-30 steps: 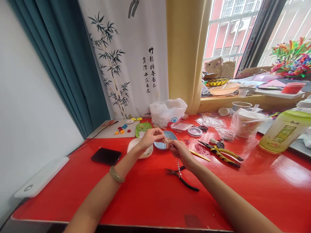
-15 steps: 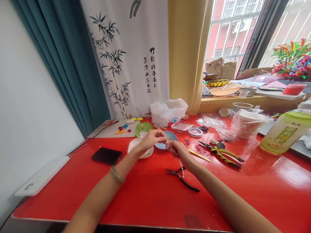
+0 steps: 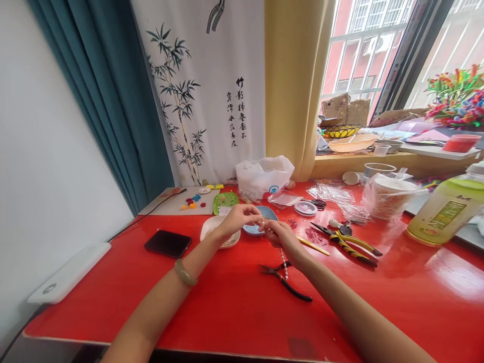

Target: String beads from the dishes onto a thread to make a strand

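Note:
My right hand (image 3: 282, 235) is closed on a string of beads (image 3: 284, 264), whose pearly lower end hangs below the palm over black-handled pliers (image 3: 286, 282). The fingertips of my left hand (image 3: 242, 219) meet those of the right and pinch at the upper end of the string; the exact bead between them is too small to make out. Under the hands lies a blue dish (image 3: 267, 212) with small gold beads. A white dish (image 3: 212, 225) of beads sits partly behind my left wrist. Farther back stands a green tray (image 3: 226, 198) holding white beads.
A black phone (image 3: 168, 243) lies left. Yellow-handled pliers (image 3: 351, 244), yellow tweezers (image 3: 313, 246), scissors (image 3: 319, 203) and a round container (image 3: 305, 207) lie right. A white plastic bag (image 3: 262, 176) stands behind, a large green-yellow bottle (image 3: 446, 206) at far right. The table's front edge runs below my arms.
My left fingertips have come down slightly against the right ones, and the fingers of both hands now meet. The view has shifted a little; the bead string still hangs from my right hand.

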Demonstrator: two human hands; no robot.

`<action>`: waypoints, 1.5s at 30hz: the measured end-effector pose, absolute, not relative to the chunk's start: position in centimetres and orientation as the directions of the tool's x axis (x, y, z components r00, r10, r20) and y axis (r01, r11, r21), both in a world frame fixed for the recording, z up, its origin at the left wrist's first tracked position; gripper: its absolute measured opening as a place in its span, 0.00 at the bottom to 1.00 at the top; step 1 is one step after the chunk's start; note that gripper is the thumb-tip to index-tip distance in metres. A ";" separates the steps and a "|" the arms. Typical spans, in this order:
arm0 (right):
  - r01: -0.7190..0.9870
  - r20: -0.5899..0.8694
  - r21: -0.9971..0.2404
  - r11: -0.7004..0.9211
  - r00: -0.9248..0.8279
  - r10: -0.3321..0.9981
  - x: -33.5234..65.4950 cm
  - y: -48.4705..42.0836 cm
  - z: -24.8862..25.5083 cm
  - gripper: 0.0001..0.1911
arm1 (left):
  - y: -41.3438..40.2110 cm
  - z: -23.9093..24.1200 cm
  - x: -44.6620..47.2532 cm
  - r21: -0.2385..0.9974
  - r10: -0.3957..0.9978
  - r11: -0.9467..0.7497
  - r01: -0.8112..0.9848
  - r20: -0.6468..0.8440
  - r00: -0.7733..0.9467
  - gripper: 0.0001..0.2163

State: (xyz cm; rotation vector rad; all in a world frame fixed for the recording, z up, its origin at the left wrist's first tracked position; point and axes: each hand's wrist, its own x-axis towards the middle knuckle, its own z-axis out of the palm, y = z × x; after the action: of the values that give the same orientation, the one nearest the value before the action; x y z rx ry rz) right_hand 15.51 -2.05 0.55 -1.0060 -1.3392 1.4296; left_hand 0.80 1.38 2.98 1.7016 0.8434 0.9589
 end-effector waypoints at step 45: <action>0.439 -0.103 -0.887 0.141 -0.486 0.868 16.8 8.5 -1.0 0.08 | 7.2 -1.1 -0.6 0.508 0.865 -0.500 0.701 0.248 0.437 0.08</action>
State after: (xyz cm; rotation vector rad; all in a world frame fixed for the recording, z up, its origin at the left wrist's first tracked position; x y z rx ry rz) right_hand 16.80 8.47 -0.99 -1.2499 -1.9858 1.3049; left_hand -0.58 7.18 -1.10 2.3646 1.3408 0.6949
